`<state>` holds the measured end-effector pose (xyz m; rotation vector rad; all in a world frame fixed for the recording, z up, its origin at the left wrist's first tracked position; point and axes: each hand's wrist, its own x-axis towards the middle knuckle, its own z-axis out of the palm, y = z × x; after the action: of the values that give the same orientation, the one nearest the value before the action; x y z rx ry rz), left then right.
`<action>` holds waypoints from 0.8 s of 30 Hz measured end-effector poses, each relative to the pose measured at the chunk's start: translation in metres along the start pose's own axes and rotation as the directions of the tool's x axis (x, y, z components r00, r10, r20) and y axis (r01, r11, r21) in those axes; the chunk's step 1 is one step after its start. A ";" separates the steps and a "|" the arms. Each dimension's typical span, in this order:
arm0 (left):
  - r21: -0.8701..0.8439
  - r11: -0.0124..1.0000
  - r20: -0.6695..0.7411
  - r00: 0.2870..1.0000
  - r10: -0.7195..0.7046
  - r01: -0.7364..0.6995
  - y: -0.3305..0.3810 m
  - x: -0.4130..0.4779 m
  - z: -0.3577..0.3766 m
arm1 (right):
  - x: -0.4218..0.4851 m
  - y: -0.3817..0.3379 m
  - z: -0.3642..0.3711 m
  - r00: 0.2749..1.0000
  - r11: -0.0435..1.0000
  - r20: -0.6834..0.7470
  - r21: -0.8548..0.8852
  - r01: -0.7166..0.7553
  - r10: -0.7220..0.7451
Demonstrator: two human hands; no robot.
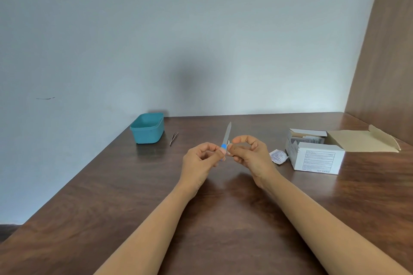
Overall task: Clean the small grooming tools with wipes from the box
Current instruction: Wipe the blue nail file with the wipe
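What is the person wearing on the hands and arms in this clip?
Nothing visible is worn. The left hand and right hand show no gloves, rings, watch or bracelet, and no sleeve reaches into view.

Reaching forward with both forearms; pinching nail file [227, 134] in left hand [200, 159]; pinching wipe [228, 148] in right hand [249, 153], just beside left grip.
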<state>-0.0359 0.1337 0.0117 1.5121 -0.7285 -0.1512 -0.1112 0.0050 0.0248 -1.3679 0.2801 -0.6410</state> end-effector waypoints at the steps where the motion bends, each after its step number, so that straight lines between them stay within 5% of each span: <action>1: 0.001 1.000 0.003 1.000 0.002 -0.002 0.000 0.000 0.000 | 0.000 0.000 0.000 1.000 0.999 0.005 -0.028 0.020 -0.020; 13: 0.142 0.990 -0.021 1.000 0.015 -0.012 -0.002 -0.001 0.001 | 0.003 0.005 -0.001 0.992 0.988 0.059 -0.099 0.116 -0.110; 24: 0.099 0.994 -0.101 0.994 -0.041 0.051 0.000 -0.001 0.000 | 0.002 0.005 0.001 0.993 0.984 0.069 -0.147 0.100 -0.091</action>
<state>-0.0371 0.1342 0.0116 1.6223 -0.6298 -0.0739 -0.1077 0.0053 0.0204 -1.5506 0.2168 -0.6662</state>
